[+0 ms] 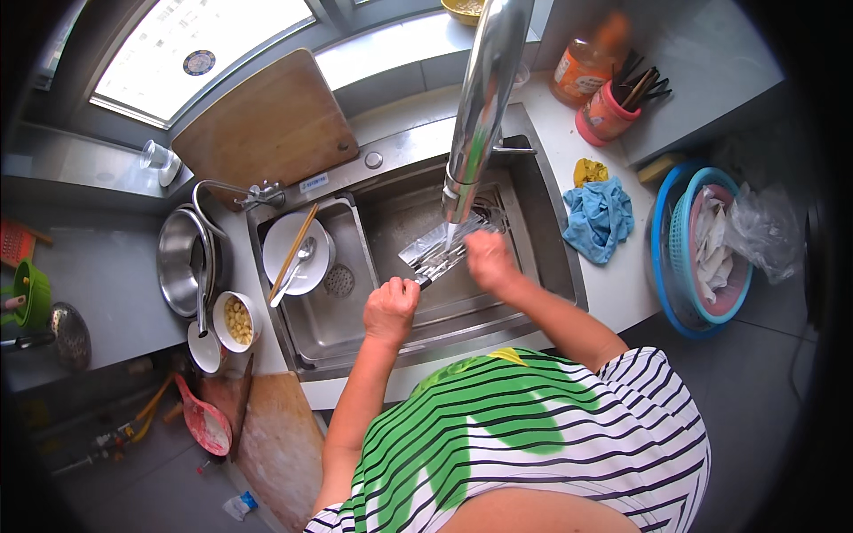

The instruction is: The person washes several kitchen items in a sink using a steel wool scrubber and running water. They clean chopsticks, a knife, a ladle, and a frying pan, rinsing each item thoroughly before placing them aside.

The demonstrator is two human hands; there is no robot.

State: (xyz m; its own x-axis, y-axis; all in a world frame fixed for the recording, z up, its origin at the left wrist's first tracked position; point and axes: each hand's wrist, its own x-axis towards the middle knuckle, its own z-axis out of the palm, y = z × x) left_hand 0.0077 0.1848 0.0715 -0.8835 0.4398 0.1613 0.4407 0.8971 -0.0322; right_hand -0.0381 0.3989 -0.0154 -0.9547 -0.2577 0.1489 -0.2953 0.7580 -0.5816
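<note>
My left hand is closed around the black handle of a broad-bladed kitchen knife, which looks like a cleaver. Its shiny blade lies over the large basin of the steel sink. Water runs from the chrome faucet onto the metal. At the blade's right side is my right hand, blurred, its fingers bent; whether it grips anything is unclear. In the smaller basin to the left, a white bowl carries wooden chopsticks and a metal spoon.
A wooden cutting board leans behind the sink. Steel bowls and a bowl of pale pieces stand left. Right are a blue cloth, a pink utensil holder and stacked basins. The faucet overhangs the sink.
</note>
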